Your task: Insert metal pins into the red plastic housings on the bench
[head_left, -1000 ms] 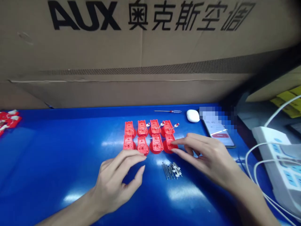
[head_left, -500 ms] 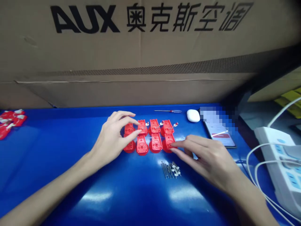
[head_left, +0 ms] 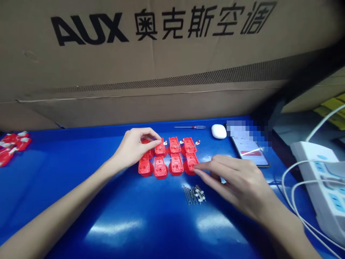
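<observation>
Two rows of red plastic housings stand close together on the blue tabletop. My left hand (head_left: pixel 137 145) is closed in a pinch, thumb and forefinger meeting at the left edge of a back-row red housing (head_left: pixel 160 150). Whatever lies between those fingertips is hidden. The hand partly covers the leftmost back housing. My right hand (head_left: pixel 234 176) pinches at the right side of the front-right red housing (head_left: pixel 191 161); anything in its fingertips is too small to name. Thin metal rods with white ends (head_left: pixel 195 144) lean out of several back-row housings. Loose metal pins (head_left: pixel 190 195) lie in front, some with white caps.
Behind the housings lie a screwdriver (head_left: pixel 198 127), a white rounded case (head_left: pixel 219 131) and a phone (head_left: pixel 250 153). A power strip (head_left: pixel 320 172) with white cables is at the right. More red and white parts (head_left: pixel 13 145) sit far left. A cardboard box (head_left: pixel 121 72) backs the table.
My left hand's thumb and forefinger, spread apart before, have come together at the back-row housing. My right hand stays at the front-right housing. The view has shifted slightly.
</observation>
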